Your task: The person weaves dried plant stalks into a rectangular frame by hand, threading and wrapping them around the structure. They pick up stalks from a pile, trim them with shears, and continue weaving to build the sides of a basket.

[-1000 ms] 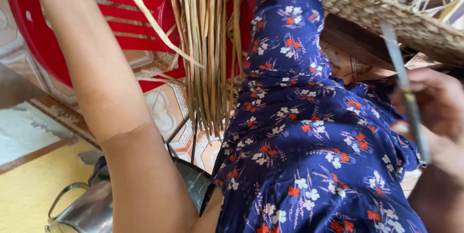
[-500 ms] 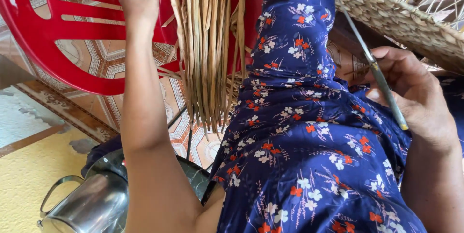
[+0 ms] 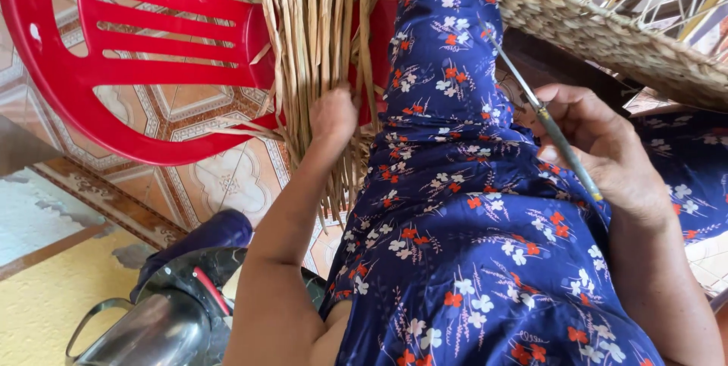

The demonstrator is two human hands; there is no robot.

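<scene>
Left hand (image 3: 334, 114) is closed around strands in the reed bundle (image 3: 315, 47), which hangs left of the knee in front of the red chair (image 3: 114, 70). Right hand (image 3: 607, 153) grips a thin metal rod (image 3: 542, 112), tip pointing up toward the woven basket (image 3: 607, 28) at far right.

Risks: a pulled strand could snap or drag neighbours loose, since the reeds are dry and packed tight. The rod tip sits close to the blue floral dress (image 3: 470, 207) and could snag the cloth or jab the leg. The bundle could also slide off the chair if tugged sideways.

Counts: one bundle, strands too many to count; one rod; one basket; one chair; one metal kettle (image 3: 144, 328) near left, probably a kettle, only partly in frame.
</scene>
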